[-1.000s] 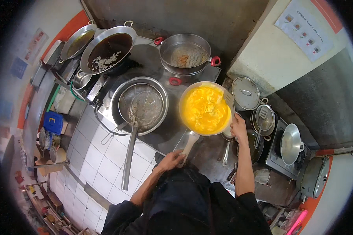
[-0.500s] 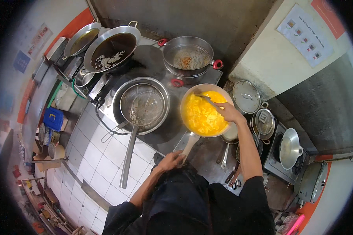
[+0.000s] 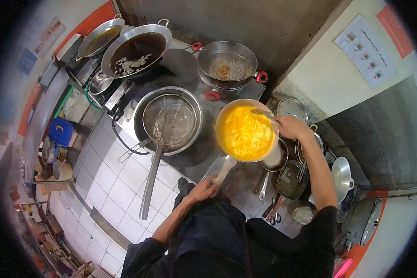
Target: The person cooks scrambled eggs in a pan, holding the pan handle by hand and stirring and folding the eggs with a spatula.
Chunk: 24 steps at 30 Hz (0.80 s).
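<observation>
A round frying pan [image 3: 277,139] with a pale rim holds bright yellow egg, partly set in soft folds and runny between them. My left hand [image 3: 205,188] is closed round the end of its beige handle [image 3: 226,169], which points toward me. At the pan's upper right edge my right hand [image 3: 289,127] grips a grey metal utensil [image 3: 261,112] that looks like a fork. The utensil's tip lies over the egg near the far rim; whether it touches the egg I cannot tell.
Left of the pan, a long-handled strainer [image 3: 152,183] rests on a metal bowl [image 3: 198,125]. Behind stands a red-handled steamer pot [image 3: 252,60]. Two woks, one with dark oil [image 3: 146,44], sit far left. Smaller pans [image 3: 292,178] and scissors [image 3: 275,218] lie at right.
My right hand has moved right with the utensil, from the pan's upper middle to its upper right edge. The left hand stays on the handle. The view has shifted slightly.
</observation>
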Each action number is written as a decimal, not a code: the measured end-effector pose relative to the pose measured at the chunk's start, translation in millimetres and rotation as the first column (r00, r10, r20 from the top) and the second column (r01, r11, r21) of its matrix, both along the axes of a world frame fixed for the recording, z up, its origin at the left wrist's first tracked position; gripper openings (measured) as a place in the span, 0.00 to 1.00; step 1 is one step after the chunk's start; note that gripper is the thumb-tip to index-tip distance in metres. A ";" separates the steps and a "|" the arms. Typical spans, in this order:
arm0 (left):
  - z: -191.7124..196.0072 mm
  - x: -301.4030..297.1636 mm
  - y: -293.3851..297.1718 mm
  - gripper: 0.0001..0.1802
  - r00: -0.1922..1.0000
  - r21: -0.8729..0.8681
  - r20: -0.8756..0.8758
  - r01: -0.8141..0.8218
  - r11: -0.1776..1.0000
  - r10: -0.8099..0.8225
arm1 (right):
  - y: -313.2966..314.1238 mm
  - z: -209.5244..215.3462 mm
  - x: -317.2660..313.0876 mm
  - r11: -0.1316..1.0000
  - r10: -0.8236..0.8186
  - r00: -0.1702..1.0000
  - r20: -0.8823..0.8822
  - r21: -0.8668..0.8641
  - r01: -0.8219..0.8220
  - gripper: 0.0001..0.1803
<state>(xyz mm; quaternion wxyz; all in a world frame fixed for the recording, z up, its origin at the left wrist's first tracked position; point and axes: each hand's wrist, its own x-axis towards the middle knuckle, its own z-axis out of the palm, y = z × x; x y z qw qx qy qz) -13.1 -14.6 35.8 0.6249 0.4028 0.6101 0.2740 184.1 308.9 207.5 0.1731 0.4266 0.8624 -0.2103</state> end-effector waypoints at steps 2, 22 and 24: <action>5.4 2.9 3.6 0.29 1.000 0.007 0.027 0.006 1.000 -0.007 | 18.0 -14.1 -4.0 0.992 0.083 0.968 0.239 0.074 -0.103 0.23; 3.8 2.9 6.0 0.25 1.000 0.130 -0.019 -0.005 0.991 0.008 | 14.6 -46.9 10.5 0.861 0.091 0.825 0.557 -0.461 0.216 0.13; 10.8 2.2 7.5 0.25 0.997 0.039 0.072 -0.024 0.999 0.021 | 13.5 -49.0 7.7 0.796 0.025 0.849 0.527 -0.525 0.303 0.15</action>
